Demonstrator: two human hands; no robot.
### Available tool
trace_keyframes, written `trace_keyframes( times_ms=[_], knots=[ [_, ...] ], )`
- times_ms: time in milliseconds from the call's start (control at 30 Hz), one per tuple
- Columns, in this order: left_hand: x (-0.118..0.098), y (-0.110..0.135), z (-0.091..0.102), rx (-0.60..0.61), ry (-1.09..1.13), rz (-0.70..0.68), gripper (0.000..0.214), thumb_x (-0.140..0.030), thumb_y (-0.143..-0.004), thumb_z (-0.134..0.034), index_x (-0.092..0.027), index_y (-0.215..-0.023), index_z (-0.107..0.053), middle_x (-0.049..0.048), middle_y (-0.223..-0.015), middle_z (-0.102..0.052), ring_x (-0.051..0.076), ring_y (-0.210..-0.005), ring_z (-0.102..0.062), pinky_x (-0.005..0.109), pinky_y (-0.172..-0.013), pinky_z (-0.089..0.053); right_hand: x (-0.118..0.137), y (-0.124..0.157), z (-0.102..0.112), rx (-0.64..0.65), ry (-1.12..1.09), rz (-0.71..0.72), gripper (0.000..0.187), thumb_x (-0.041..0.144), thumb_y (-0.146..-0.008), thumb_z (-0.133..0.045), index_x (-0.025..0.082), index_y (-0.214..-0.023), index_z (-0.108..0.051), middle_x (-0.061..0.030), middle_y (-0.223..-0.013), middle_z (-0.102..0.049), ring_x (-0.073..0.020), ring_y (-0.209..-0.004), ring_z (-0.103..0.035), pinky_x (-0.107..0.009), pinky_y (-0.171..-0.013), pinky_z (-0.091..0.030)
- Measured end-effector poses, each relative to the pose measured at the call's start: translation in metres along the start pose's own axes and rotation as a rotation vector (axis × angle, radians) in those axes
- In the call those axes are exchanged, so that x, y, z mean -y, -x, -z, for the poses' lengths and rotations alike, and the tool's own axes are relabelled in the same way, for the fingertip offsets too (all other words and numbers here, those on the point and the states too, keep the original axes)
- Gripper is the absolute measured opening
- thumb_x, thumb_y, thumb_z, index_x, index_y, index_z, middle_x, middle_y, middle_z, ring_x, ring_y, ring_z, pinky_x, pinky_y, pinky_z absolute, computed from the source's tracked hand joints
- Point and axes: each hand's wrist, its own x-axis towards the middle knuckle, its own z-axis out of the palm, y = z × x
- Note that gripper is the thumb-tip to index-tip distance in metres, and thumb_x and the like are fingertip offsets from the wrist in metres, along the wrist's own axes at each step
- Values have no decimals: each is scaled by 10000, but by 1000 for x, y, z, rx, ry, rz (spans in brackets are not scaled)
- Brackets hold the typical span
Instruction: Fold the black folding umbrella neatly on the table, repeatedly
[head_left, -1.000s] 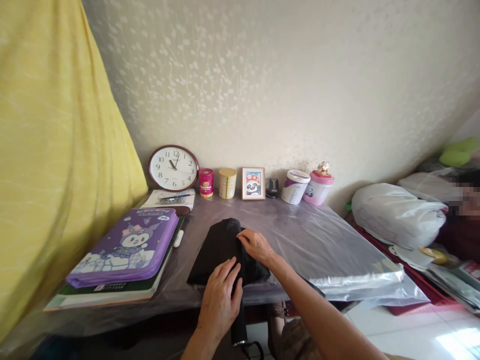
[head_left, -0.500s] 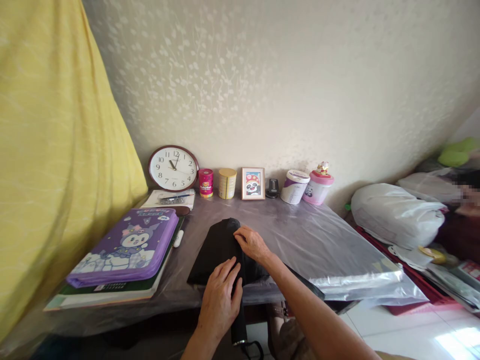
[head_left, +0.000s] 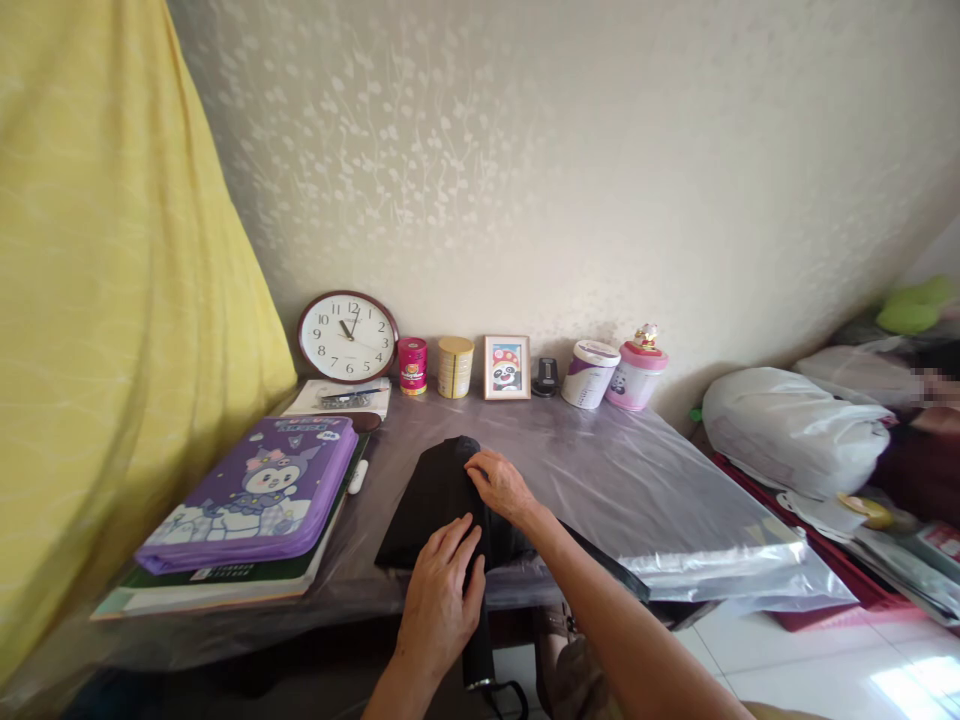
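Note:
A black folding umbrella (head_left: 431, 500) lies partly folded on the table, its fabric fanned out to the left and some on the right. Its handle (head_left: 478, 655) points toward me over the table's front edge, with a wrist strap hanging from the end. My left hand (head_left: 441, 580) is laid over the lower part of the umbrella near the handle, fingers close together and thumb along the right side. Farther up, near the umbrella's tip, my right hand (head_left: 501, 483) has its fingers curled and pinched on the black fabric. The right forearm covers part of the right-hand panels.
Plastic film covers the table (head_left: 600, 490). At left, a purple case (head_left: 255, 490) rests on books beside a yellow curtain (head_left: 112, 300). Along the wall stand a clock (head_left: 348, 337), several canisters and a picture frame (head_left: 506, 368). White bags (head_left: 795, 430) and part of another person are at right.
Almost nothing differs. My right hand has shifted very slightly to the left at the umbrella's top; my left hand stays in place.

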Motion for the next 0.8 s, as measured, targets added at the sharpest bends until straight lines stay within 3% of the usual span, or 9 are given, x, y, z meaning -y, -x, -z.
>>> trace_keyframes(
  times_ms=[333, 567, 800],
  knots=[
    [1, 1, -1, 33, -5, 11, 347, -191, -855, -453, -181, -1198, -507, 71, -1253, -527, 221, -1138, -480, 420, -952, -455, 0, -2, 3, 28, 7, -17, 206, 157, -851, -457, 192, -892, -656, -40, -943, -664, -136, -916, -577, -229, -849, -398],
    [1, 1, -1, 28, -8, 4, 347, -191, -856, -452, -172, -1198, -507, 75, -1261, -522, 216, -1135, -479, 409, -950, -456, -7, -1, 8, 47, 76, -246, 248, 238, -868, -430, 223, -899, -675, -39, -953, -685, -153, -899, -602, -215, -778, -390],
    [0, 0, 0, 17, -8, 1, 340, -193, -850, -461, -177, -1185, -517, 73, -1244, -536, 214, -1126, -491, 407, -949, -458, -15, 3, 11, 102, 69, -364, 256, 227, -844, -433, 222, -931, -673, -49, -967, -690, -169, -906, -608, -233, -761, -395]
  ],
)
